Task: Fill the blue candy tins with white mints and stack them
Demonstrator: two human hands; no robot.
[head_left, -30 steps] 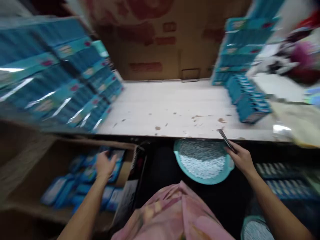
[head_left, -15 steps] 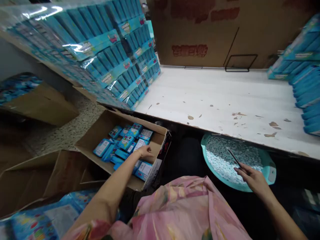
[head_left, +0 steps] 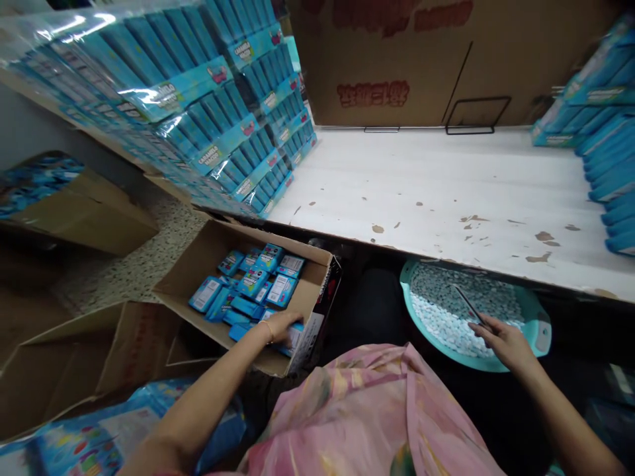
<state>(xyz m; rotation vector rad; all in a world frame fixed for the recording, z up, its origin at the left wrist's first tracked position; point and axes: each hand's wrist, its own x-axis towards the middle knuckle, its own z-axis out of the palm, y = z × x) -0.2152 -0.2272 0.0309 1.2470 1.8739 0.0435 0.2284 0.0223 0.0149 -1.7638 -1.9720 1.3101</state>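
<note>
My left hand is down in an open cardboard box, its thumb and fingers closed around a small blue candy packet near the box's front right corner. Part of that packet is hidden under the hand. Several more blue packets lie loosely heaped in the box, some with white label sides up. My right hand grips a thin, dark, flat metal tool, whose far end points up and left over a teal basin. Many small pale candies fill the basin.
A white worktop with chipped spots runs ahead. Wrapped stacks of blue cartons stand at its left, more blue packs at its right. Behind is a cardboard panel. Another box sits far left; blue printed bags lie lower left.
My left hand has moved toward the front of the box and closed on a packet there. The right hand keeps its tool over the basin. The view has shifted slightly.
</note>
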